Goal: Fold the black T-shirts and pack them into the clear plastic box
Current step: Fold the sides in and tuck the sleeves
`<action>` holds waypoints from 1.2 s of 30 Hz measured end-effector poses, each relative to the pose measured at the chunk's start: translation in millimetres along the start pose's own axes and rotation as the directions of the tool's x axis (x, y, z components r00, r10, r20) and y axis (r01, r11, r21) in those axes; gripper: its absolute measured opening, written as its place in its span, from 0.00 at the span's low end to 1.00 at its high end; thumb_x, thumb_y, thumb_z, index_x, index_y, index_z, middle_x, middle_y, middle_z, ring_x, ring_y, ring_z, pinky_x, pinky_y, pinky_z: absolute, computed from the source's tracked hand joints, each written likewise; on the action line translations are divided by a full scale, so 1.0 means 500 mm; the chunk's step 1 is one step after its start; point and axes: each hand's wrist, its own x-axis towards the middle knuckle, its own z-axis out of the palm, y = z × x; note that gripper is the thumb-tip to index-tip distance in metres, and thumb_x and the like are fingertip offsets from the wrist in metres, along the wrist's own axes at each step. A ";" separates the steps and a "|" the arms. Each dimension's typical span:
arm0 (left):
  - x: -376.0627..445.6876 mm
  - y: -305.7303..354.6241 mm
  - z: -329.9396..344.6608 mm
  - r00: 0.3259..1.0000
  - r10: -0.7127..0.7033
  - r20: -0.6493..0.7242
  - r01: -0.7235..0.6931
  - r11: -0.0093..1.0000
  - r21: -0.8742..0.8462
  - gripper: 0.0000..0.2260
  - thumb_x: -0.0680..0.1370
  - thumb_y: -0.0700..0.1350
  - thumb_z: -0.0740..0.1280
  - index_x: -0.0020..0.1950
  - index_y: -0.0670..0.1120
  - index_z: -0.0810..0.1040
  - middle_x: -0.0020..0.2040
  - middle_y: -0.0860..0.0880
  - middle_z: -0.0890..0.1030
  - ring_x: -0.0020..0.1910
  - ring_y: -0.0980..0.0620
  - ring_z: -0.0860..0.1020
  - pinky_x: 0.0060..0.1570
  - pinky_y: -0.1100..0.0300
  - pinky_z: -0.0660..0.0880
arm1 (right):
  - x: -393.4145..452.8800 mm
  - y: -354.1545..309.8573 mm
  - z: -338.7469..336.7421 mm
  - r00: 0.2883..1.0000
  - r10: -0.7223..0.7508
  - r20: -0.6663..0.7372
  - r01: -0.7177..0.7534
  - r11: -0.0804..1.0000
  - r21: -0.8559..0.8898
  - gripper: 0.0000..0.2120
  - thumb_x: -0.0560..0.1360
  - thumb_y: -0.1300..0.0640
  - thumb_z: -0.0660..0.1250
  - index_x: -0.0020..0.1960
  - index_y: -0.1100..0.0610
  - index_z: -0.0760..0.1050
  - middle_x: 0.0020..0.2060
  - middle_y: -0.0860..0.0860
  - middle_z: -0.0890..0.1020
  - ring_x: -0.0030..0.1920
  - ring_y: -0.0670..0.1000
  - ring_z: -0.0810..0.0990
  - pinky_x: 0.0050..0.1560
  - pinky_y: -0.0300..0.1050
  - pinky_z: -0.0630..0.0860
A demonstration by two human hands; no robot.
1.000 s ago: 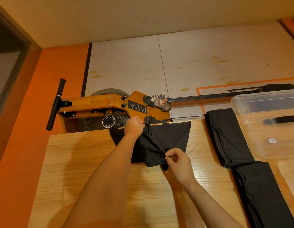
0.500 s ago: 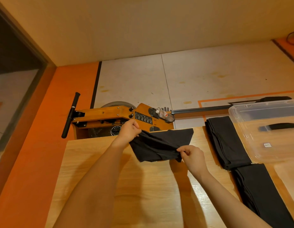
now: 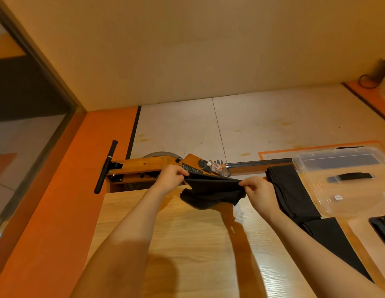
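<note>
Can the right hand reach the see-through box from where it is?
Probably yes, but not yet. The right hand is busy pinching the black T-shirt. The clear plastic box sits just to its right, with only folded shirts lying flat between.

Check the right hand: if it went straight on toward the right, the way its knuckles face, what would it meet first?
Most likely the folded black T-shirt lying just beside the right hand, well before the clear plastic box. Depth is unclear; the raised hand might pass above it.

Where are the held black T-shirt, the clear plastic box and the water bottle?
held black T-shirt (image 3: 211, 190): head view, middle of its hanging cloth.
clear plastic box (image 3: 312, 157): head view, far rim.
water bottle (image 3: 217, 168): head view, its label.
</note>
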 end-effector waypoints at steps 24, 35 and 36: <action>-0.077 0.027 -0.141 0.970 0.022 -0.240 -0.070 0.979 -0.191 0.04 0.74 0.42 0.72 0.48 0.47 0.81 0.43 0.49 0.81 0.45 0.55 0.78 0.43 0.64 0.73 | 0.060 -0.120 -0.097 0.997 0.080 0.005 -0.069 0.824 0.562 0.12 0.75 0.69 0.69 0.56 0.58 0.78 0.45 0.53 0.84 0.47 0.46 0.84 0.45 0.35 0.79; -0.037 0.018 -0.167 0.960 0.002 -0.281 -0.060 0.979 -0.197 0.05 0.75 0.41 0.71 0.50 0.47 0.82 0.45 0.50 0.82 0.47 0.54 0.79 0.48 0.61 0.74 | 0.123 -0.149 -0.076 0.996 0.084 0.013 -0.077 0.825 0.559 0.12 0.75 0.69 0.69 0.56 0.60 0.77 0.44 0.52 0.84 0.45 0.45 0.83 0.45 0.34 0.79; -0.029 0.020 -0.171 0.956 -0.011 -0.292 -0.052 0.976 -0.210 0.05 0.75 0.41 0.71 0.50 0.47 0.82 0.45 0.50 0.82 0.47 0.52 0.79 0.49 0.60 0.75 | 0.136 -0.154 -0.077 0.997 0.080 0.009 -0.071 0.831 0.551 0.12 0.75 0.69 0.69 0.56 0.60 0.77 0.43 0.51 0.84 0.45 0.44 0.83 0.43 0.32 0.78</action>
